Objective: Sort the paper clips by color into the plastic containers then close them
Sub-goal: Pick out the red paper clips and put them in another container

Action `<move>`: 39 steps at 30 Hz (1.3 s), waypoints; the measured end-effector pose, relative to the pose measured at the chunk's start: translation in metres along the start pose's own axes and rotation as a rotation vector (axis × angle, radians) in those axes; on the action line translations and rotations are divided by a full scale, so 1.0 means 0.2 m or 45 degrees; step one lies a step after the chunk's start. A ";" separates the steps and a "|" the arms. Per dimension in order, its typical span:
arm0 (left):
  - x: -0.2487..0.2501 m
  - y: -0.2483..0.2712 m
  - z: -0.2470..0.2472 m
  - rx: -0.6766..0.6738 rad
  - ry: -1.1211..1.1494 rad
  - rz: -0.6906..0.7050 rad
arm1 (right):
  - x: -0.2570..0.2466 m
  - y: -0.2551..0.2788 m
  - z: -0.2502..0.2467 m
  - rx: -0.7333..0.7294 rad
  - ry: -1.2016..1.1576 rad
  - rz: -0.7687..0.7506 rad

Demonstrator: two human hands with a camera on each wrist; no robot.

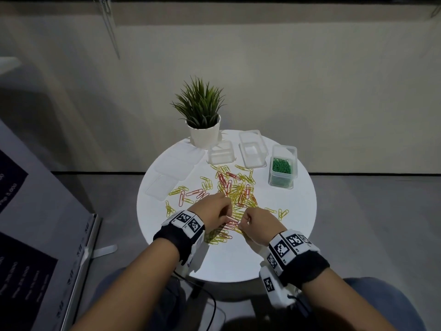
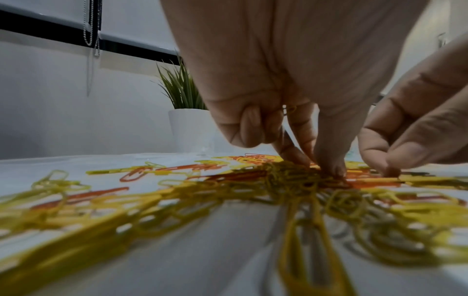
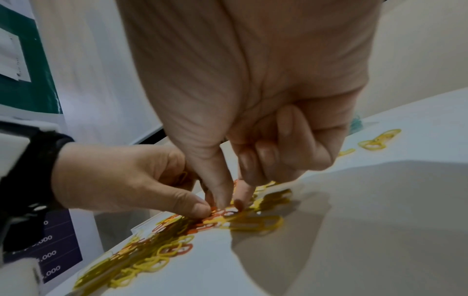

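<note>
Yellow and red paper clips [image 1: 238,189] lie scattered in a pile on the round white table [image 1: 298,211]. My left hand [image 1: 224,216] and right hand [image 1: 242,223] meet low over the pile's near part. In the left wrist view the left hand [image 2: 324,170] pinches into the clips with thumb and finger, and a clip [image 2: 288,110] is tucked in its curled fingers. The right hand [image 3: 229,206] pinches a red clip [image 3: 222,213] with thumb and index. A clear container [image 1: 282,167] at the right holds green clips. Two clear containers [image 1: 220,152] [image 1: 252,149] stand open at the back.
A potted plant [image 1: 204,134] stands at the table's far edge. Clear lids [image 1: 176,163] lie on the left of the table. A dark printed banner [image 1: 28,235] stands to the left of the table.
</note>
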State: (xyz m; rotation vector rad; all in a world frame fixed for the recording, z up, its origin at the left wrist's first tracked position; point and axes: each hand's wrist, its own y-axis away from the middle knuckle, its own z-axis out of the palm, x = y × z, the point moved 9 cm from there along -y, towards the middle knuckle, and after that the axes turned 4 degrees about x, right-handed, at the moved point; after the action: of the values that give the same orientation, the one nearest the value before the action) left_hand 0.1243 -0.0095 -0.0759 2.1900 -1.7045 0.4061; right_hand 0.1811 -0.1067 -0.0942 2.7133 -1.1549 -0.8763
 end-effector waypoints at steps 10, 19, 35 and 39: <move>-0.03 0.00 0.00 -0.006 0.036 -0.031 | -0.01 -0.05 0.06 -0.134 0.211 0.076; -0.19 0.11 -0.11 0.417 1.423 -0.517 | 0.06 0.02 -0.14 -0.024 -1.387 0.218; -0.05 0.13 -0.06 0.051 0.190 -0.299 | -0.06 0.13 -0.05 -0.121 -0.425 -0.154; -0.05 0.08 -0.01 -0.077 -0.017 -0.265 | 0.03 0.16 0.00 -0.305 0.068 -0.221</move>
State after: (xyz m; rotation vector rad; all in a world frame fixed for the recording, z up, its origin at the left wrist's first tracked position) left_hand 0.1057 -0.0047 -0.0768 2.3009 -1.4558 0.2832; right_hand 0.1632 -0.1332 -0.0877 2.6487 -0.7581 -0.8917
